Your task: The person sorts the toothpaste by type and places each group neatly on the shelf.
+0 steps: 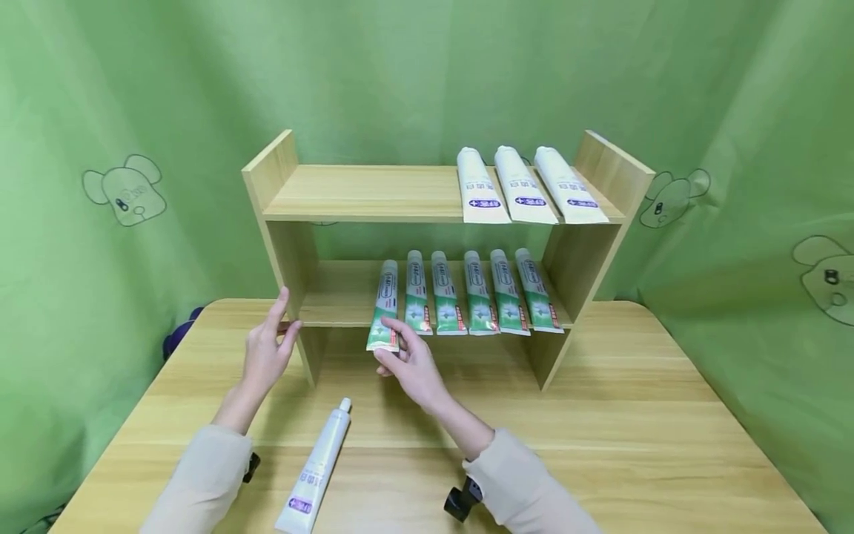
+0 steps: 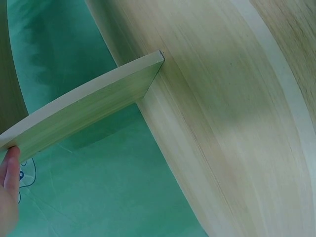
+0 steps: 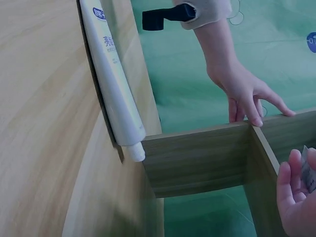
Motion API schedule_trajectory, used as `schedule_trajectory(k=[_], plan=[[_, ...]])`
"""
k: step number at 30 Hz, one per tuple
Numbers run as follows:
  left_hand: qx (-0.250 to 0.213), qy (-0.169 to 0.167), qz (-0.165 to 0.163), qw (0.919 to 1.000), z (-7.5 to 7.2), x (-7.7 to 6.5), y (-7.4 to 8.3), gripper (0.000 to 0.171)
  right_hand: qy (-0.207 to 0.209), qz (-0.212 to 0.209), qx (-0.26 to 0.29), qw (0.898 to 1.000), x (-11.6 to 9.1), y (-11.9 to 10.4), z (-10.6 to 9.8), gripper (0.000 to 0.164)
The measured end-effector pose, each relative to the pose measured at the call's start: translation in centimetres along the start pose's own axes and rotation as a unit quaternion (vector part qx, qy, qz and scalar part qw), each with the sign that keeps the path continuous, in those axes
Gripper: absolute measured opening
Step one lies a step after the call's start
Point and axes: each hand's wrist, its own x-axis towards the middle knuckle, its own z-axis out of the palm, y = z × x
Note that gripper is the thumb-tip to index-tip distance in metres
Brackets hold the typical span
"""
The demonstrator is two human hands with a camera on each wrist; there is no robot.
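My right hand (image 1: pixel 414 367) pinches the flat lower end of a green-and-white toothpaste tube (image 1: pixel 387 297) between thumb and fingers. That tube lies on the middle shelf (image 1: pixel 340 293) with its end jutting past the front edge, left of several similar tubes (image 1: pixel 443 293). In the right wrist view, the fingers of this hand (image 3: pixel 298 197) show at the lower right. My left hand (image 1: pixel 267 352) touches the left side panel (image 1: pixel 290 245) of the wooden rack, index finger extended. From the right wrist view, the left hand (image 3: pixel 244 96) rests its thumb on the panel's edge.
Three white toothpaste tubes (image 1: pixel 520 185) lie on the top shelf (image 1: pixel 373 189) at the right. Another white tube (image 1: pixel 316 467) lies on the wooden table (image 1: pixel 634 415) between my forearms, cap toward the rack. A green curtain (image 1: pixel 400 74) hangs behind.
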Motion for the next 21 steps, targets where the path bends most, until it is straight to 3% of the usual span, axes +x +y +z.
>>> schedule_trajectory(k=[7, 21], plan=[[-0.008, 0.004, 0.003, 1.0000, 0.0, 0.2, 0.2, 0.085, 0.042, 0.000, 0.012, 0.999, 0.6, 0.3, 0.5, 0.040], [-0.015, 0.000, -0.003, 0.9999, 0.1, 0.1, 0.1, 0.083, 0.073, -0.005, 0.011, 0.997, 1.8, 0.6, 0.8, 0.029]])
